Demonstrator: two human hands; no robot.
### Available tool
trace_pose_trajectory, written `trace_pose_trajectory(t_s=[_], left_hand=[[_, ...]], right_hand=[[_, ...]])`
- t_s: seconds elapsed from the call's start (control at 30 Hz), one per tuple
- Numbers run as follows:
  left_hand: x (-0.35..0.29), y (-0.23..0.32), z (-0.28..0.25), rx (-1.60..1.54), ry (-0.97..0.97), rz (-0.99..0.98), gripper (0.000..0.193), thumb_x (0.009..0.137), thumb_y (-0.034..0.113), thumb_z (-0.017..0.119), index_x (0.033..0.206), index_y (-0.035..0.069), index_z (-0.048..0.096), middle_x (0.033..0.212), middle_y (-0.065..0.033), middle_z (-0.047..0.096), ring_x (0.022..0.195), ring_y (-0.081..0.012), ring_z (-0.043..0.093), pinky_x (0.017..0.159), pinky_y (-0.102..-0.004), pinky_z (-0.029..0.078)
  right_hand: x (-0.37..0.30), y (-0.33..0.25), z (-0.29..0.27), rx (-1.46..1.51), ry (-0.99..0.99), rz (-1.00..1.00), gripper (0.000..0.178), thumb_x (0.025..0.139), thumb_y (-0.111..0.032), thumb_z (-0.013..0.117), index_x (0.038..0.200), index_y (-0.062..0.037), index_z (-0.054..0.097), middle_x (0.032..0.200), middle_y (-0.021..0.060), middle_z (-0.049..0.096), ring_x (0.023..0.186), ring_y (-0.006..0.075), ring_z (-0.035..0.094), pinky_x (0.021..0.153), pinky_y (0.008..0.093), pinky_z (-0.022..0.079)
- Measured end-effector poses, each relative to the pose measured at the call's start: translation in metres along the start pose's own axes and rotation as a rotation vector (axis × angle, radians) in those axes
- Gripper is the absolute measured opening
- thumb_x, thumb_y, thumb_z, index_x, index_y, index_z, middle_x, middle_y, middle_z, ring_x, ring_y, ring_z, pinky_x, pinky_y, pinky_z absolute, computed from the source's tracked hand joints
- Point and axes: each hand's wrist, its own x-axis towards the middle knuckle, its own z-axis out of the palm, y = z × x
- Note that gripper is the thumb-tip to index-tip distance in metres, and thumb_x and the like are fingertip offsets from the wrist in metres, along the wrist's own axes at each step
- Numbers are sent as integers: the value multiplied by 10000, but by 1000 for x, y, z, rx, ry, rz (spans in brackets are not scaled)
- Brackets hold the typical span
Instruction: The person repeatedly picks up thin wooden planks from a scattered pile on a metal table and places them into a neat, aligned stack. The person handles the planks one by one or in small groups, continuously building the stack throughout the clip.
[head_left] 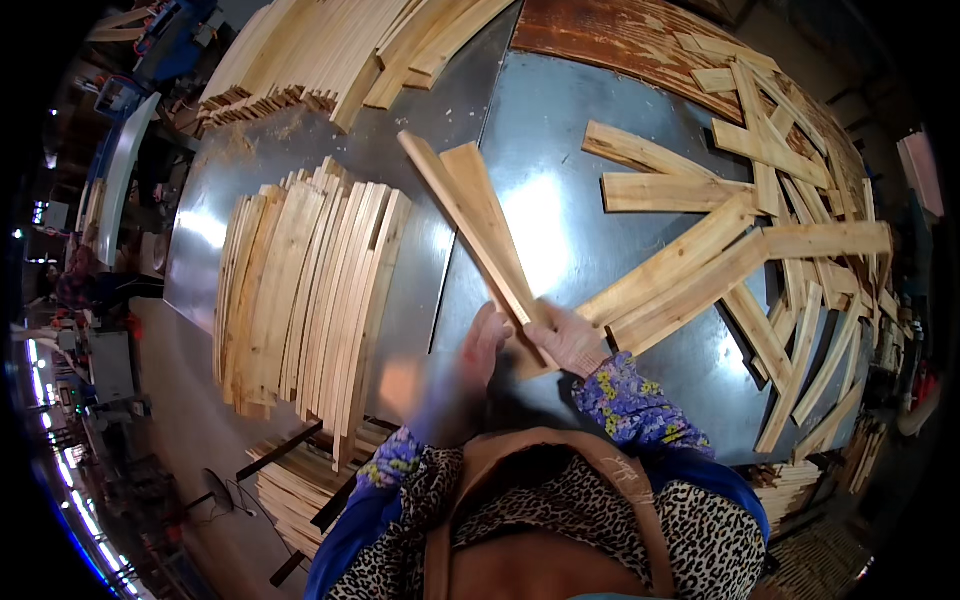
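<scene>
Two wooden slats, one turned on edge (455,215) and one lying flatter behind it (490,225), point away from me over the metal table. My right hand (572,340) is closed around their near end, thumb along the top. Just left of that end is my left hand (484,345), its fingers beside the edge-on slat. Motion blurs this hand and its forearm, so whether it grips the wood cannot be made out. A smeared tan patch (403,388) by the left wrist is too blurred to name.
A row of upright-packed slats (310,295) stands on the metal table (410,160) at left. Another stacked row (300,50) is at the far left. Loose slats (690,265) lie crisscrossed at right, over a worn brown board (610,40) farther back. More slats (295,500) sit below the near-left edge.
</scene>
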Motion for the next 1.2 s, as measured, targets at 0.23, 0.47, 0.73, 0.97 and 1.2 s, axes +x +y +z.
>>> trace_pose_trajectory(t_s=[0.23, 0.47, 0.73, 0.97, 1.2], left_hand=[[-68, 117, 4, 268, 199, -139, 449, 966, 326, 764, 1259, -10, 706, 1097, -130, 770, 974, -255, 726, 862, -463, 587], [-137, 91, -153, 1812, 824, 397, 746, 871, 385, 816, 1495, 52, 578, 1568, -287, 488, 1443, -461, 450, 1238, -577, 324], [-153, 101, -165, 1517, 558, 311, 703, 1019, 491, 647, 1535, 23, 550, 1568, -336, 470, 1425, -534, 436, 1223, -605, 336], [-167, 108, -155, 1533, 526, 180, 732, 982, 448, 686, 1554, 22, 521, 1617, -301, 439, 1454, -492, 442, 1221, -553, 373], [-84, 106, 27, 1220, 154, 621, 581, 952, 302, 736, 1412, -35, 627, 1458, -293, 610, 1379, -463, 551, 1191, -529, 422]], right_hand=[[56, 5, 41, -557, 533, -120, 738, 863, -487, 785, 1392, -9, 595, 1255, 251, 677, 1199, 419, 625, 991, 532, 527], [98, -44, 106, -273, 304, 173, 783, 829, -390, 761, 1462, -7, 503, 1391, 304, 591, 1281, 487, 573, 1075, 568, 520], [51, -72, 237, -433, -62, -299, 588, 919, -355, 650, 1380, 9, 614, 1261, 308, 704, 1157, 455, 705, 987, 575, 584], [-9, 17, 61, -334, 671, -323, 395, 917, -208, 653, 1239, 10, 725, 1151, 227, 738, 1189, 406, 662, 1007, 533, 541], [-94, 189, -159, 236, 1302, 755, 556, 928, -306, 783, 1347, 37, 654, 1190, 242, 767, 1143, 370, 743, 1017, 458, 567]])
